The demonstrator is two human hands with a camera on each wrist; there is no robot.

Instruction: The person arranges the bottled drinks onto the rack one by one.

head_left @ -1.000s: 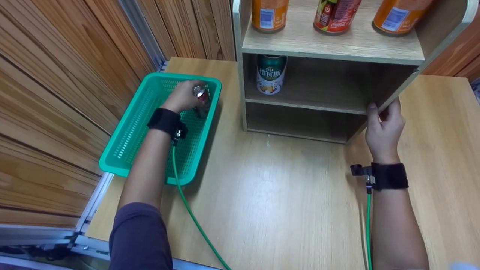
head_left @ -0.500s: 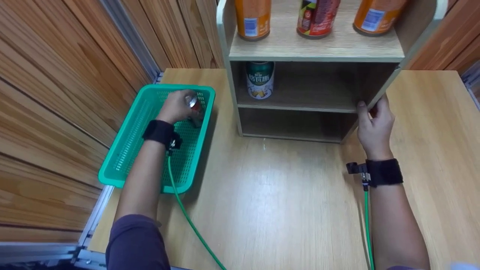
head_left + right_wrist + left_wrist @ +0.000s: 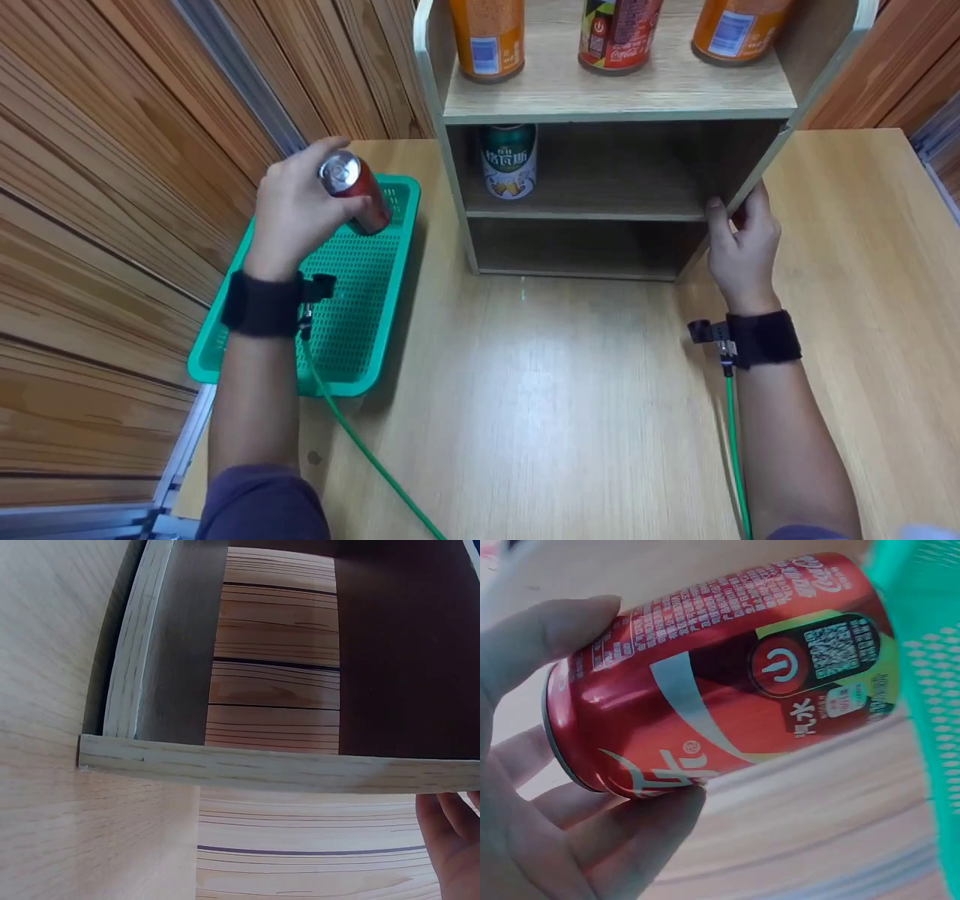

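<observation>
My left hand (image 3: 296, 206) grips a red cola can (image 3: 355, 192) and holds it in the air over the far end of the green plastic basket (image 3: 341, 315). The left wrist view shows the red cola can (image 3: 720, 675) close up, held between thumb and fingers (image 3: 637, 840). My right hand (image 3: 739, 244) holds the right side panel of the wooden shelf unit (image 3: 615, 105), thumb on its front edge. A green can (image 3: 508, 159) stands at the left of the middle shelf. Two orange cans (image 3: 487, 37) and a red can (image 3: 619, 34) stand on the top shelf.
The basket lies at the table's left edge against a wooden slatted wall (image 3: 112, 150). The shelf's bottom compartment (image 3: 577, 247) and the right part of the middle shelf hold nothing. Green cables (image 3: 360, 442) trail from both wrists across the wooden table (image 3: 540, 405).
My left hand has lifted the red can up out of the basket, toward me. My right hand has stayed on the shelf's side panel.
</observation>
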